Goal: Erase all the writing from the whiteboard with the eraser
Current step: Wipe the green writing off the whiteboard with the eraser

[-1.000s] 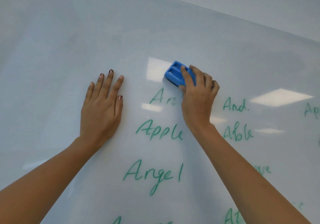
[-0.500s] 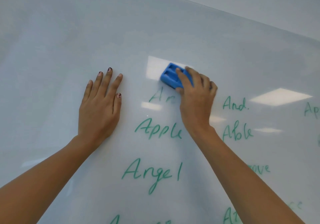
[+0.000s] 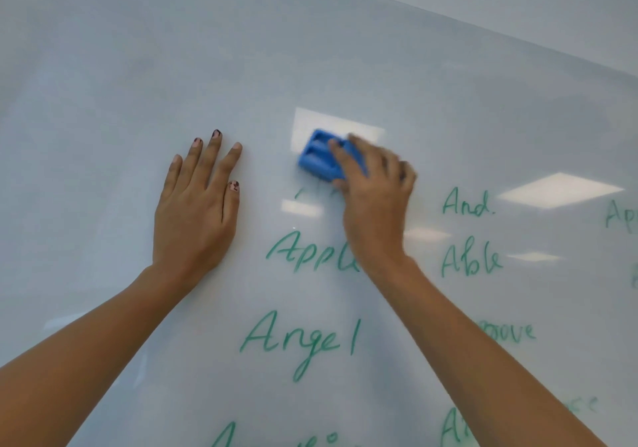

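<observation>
Your right hand (image 3: 376, 191) grasps the blue eraser (image 3: 319, 156), fingers curled over its top, and has swept it left across the top word of the left column. Half a second ago "An" still read there; now only a faint green trace (image 3: 303, 193) shows just below the eraser. One word is nearly gone, yet "Apple" (image 3: 310, 253), "Angel" (image 3: 300, 339), "And." (image 3: 467, 203) and "Able" (image 3: 471, 260) stand untouched — most of the job remains. Your left hand (image 3: 196, 212) stays flat and released on the whiteboard (image 3: 138, 67). The right hand is motion-blurred; your wrist covers the end of "Apple", your forearm hides part of a word ending "ove" — and words at the right and bottom edges are cut off.
</observation>
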